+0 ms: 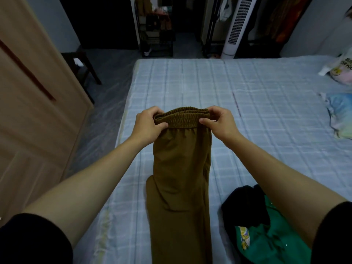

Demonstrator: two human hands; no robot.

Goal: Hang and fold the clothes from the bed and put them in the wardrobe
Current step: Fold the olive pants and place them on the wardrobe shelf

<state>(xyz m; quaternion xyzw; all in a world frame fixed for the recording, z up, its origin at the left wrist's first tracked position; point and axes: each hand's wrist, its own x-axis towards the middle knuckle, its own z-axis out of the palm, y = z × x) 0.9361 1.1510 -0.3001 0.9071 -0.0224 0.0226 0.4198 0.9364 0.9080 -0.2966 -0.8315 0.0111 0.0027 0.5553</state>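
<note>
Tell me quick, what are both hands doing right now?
Left hand: pinches the left end of the brown trousers' waistband.
Right hand: pinches the right end of that waistband.

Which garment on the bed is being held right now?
The olive-brown elastic-waist trousers, pinched at the waistband by the left hand and right hand; the green and black clothes lie untouched.

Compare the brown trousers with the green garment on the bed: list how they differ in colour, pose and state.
The brown trousers are plain olive-brown; the green garment is bright green with a yellow print. The trousers are held up by the waistband, left hand and right hand pinching its ends, and hang straight; the green garment lies crumpled, untouched, beside a black garment. Both are over the bed.
</note>
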